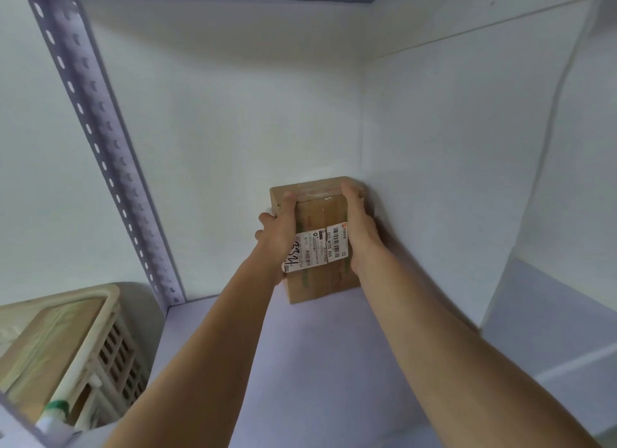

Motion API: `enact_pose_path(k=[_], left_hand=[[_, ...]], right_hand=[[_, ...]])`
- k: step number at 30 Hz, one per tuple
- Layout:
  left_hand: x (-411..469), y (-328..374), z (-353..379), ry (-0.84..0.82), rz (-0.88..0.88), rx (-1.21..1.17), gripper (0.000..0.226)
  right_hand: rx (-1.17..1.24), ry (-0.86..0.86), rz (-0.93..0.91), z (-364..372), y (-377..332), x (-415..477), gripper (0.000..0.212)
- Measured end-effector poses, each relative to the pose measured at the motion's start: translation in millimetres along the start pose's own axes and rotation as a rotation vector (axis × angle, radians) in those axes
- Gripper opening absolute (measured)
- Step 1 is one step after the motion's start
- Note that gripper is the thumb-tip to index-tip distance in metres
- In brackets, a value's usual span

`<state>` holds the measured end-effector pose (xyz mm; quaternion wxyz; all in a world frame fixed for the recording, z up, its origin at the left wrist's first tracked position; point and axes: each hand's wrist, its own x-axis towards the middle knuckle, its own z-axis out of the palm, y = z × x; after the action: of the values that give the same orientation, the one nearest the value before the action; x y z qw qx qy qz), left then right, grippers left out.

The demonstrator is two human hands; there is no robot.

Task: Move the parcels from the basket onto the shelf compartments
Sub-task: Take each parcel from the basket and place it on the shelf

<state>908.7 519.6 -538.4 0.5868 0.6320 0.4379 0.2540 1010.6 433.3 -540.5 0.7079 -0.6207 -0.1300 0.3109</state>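
Note:
A brown cardboard parcel [320, 220] with white shipping labels and clear tape stands on the pale shelf board [300, 364], deep in the compartment near the right wall. My left hand [278, 237] grips its left side, fingers wrapped over the edge. My right hand [362, 233] holds its right side, fingertips reaching the top far edge. Both arms stretch forward into the compartment. The cream lattice basket [110, 340] sits at the lower left, below the shelf, with another taped brown parcel [43, 350] inside it.
A perforated grey metal upright [100, 153] runs diagonally on the left of the compartment. White panels form the back wall [227, 113] and right wall [450, 167]. A green and white object [55, 411] lies in the basket's near corner.

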Motion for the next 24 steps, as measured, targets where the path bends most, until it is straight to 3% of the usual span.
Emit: enact_pose_path(k=[7,10,14,19,24], left_hand=[[-1,0,1,0.006,0.019,-0.009,0.095],[-5,0,1,0.004,0.007,-0.011,0.102],[-16,4,1,-0.011,-0.031,-0.023,0.098],[-42,21,-7,-0.079,-0.098,-0.016,0.098],[-91,44,-26,-0.085,-0.165,-0.096,0.09]], right_hand=[[-0.025,0.013,-0.003,1,1,5,0.086],[-0.023,0.011,0.005,0,4,8,0.087],[-0.003,0.048,0.008,-1,1,3,0.07],[-0.027,0.026,0.083,3,-15,-15,0.082],[-0.051,0.113,0.107,5,-37,-49,0.081]])
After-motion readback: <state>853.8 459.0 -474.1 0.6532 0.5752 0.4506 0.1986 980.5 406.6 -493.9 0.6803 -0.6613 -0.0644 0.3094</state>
